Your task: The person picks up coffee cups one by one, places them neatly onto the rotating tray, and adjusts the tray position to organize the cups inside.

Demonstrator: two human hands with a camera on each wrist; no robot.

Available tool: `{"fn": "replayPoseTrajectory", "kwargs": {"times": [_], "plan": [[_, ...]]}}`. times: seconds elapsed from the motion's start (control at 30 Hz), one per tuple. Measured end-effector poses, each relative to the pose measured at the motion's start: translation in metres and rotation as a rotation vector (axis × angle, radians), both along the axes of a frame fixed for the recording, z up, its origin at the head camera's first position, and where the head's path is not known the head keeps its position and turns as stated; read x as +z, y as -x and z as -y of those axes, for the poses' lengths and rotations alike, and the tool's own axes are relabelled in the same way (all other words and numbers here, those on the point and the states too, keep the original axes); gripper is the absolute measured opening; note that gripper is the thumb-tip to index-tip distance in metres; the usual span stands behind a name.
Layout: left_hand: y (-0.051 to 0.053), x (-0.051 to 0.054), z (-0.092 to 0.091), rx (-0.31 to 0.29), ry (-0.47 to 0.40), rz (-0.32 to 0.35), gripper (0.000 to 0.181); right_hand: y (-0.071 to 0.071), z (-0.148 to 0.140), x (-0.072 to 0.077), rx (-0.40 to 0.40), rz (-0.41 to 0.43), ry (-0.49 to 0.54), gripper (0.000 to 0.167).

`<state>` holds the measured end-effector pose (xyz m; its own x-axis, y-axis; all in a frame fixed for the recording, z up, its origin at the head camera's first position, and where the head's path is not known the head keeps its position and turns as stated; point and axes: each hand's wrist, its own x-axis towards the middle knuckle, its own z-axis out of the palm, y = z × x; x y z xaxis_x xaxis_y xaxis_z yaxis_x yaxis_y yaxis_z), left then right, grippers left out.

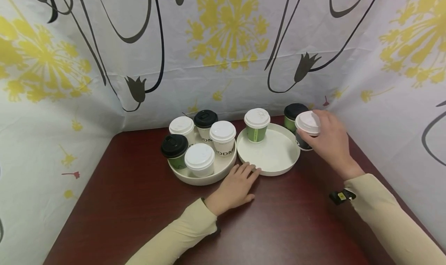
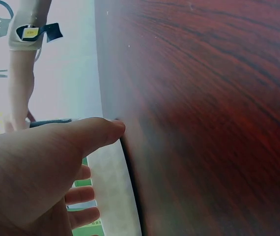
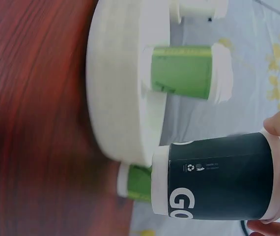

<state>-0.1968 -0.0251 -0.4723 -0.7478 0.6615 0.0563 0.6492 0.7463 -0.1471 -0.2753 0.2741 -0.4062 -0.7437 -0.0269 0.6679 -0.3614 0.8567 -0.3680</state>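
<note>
My right hand (image 1: 329, 139) grips a dark paper coffee cup (image 3: 218, 179) by its white lid (image 1: 308, 122). That cup is upright at the right side of a round white tray (image 1: 273, 166). Standing inside the tray is a green cup with a white lid (image 1: 257, 125). Just behind the held cup is a green cup with a black lid (image 1: 294, 116), partly hidden, on the table outside the tray. My left hand (image 1: 235, 189) rests with fingers extended at the tray's near left edge; the left wrist view shows its thumb (image 2: 100, 133) by the tray wall.
A second round white tray (image 1: 200, 181) stands at the left, close against the first. It holds several lidded cups, among them a green cup with a black lid (image 1: 175, 151) and a white cup (image 1: 223, 137). Patterned cloth (image 1: 209, 79) hangs around the dark red table (image 1: 132, 199).
</note>
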Motion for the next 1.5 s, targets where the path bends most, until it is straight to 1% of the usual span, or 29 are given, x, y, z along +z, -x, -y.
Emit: {"fn": "replayPoseTrajectory", "kwargs": {"times": [0.07, 0.23, 0.47, 0.6, 0.73, 0.9, 1.07, 1.2, 1.5], "plan": [[0.000, 0.000, 0.000, -0.002, 0.000, -0.005, 0.083, -0.003, 0.009, 0.004, 0.007, -0.001, -0.006, 0.070], [-0.001, 0.000, 0.000, -0.005, -0.003, -0.009, 0.083, -0.010, 0.030, 0.008, 0.023, 0.061, -0.011, 0.073], [-0.001, -0.002, 0.000, -0.006, -0.013, -0.018, 0.083, -0.015, 0.059, 0.000, 0.097, 0.111, -0.035, 0.076], [-0.001, -0.004, 0.000, -0.009, -0.012, -0.031, 0.083, -0.017, 0.075, -0.006, 0.146, 0.116, -0.050, 0.074], [-0.001, -0.006, 0.001, -0.020, -0.014, -0.058, 0.084, -0.017, 0.088, -0.012, 0.179, 0.117, -0.060, 0.072], [-0.002, -0.007, 0.001, -0.035, -0.029, -0.100, 0.084, -0.016, 0.099, -0.017, 0.191, 0.119, -0.067, 0.073], [-0.003, -0.008, 0.001, -0.042, -0.043, -0.121, 0.085, -0.013, 0.107, -0.019, 0.236, 0.079, -0.073, 0.073], [-0.003, -0.008, 0.001, -0.052, -0.050, -0.144, 0.084, -0.012, 0.111, -0.021, 0.258, 0.082, -0.067, 0.073], [-0.002, -0.006, 0.001, -0.061, -0.057, -0.174, 0.083, -0.012, 0.116, -0.022, 0.234, 0.118, -0.055, 0.073]]}}
